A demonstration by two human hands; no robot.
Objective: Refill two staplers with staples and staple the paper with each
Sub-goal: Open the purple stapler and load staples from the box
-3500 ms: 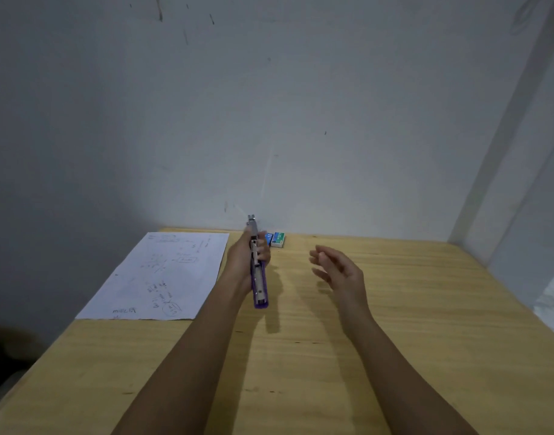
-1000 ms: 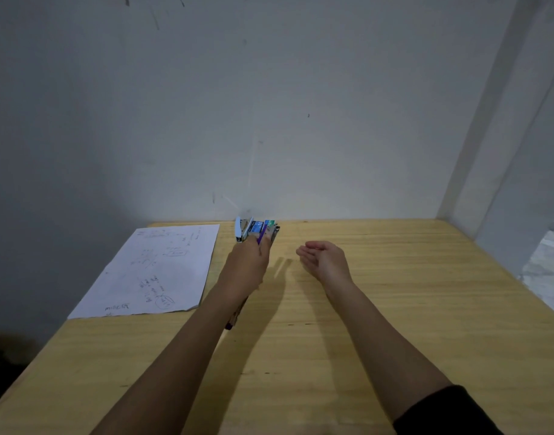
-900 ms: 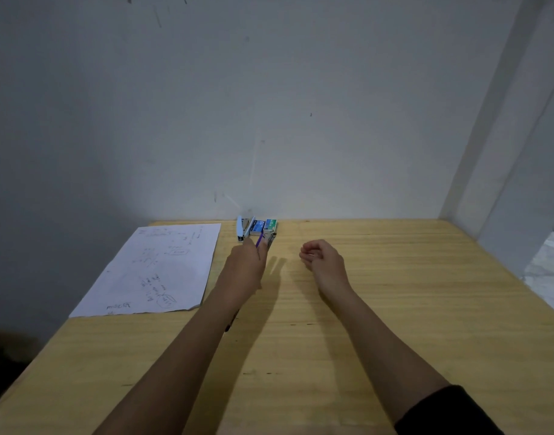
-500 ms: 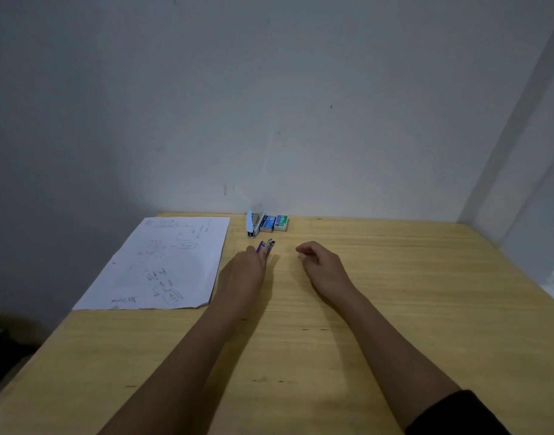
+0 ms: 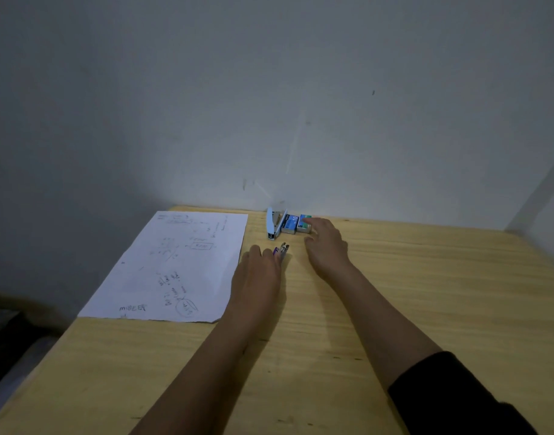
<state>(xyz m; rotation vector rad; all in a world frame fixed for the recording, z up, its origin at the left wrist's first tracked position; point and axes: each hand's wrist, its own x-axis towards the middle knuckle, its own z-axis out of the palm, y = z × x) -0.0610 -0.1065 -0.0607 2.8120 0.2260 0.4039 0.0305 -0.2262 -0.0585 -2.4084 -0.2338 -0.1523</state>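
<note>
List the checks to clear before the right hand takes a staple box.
1. Right hand at the green staple box: ok, fingertips reach it.
2. Box gripped: not ok, hand open.
3. Purple stapler secured: ok, under left hand.
4. Purple stapler opened for loading: cannot tell, mostly hidden.
5. White stapler out of the way: ok, left of blue box.
6. Paper flat on the table: ok.

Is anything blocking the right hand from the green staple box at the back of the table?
Nothing visible does. The right hand has its fingertips at the green staple box; the blue box and white stapler sit to its left, outside that path.
</note>
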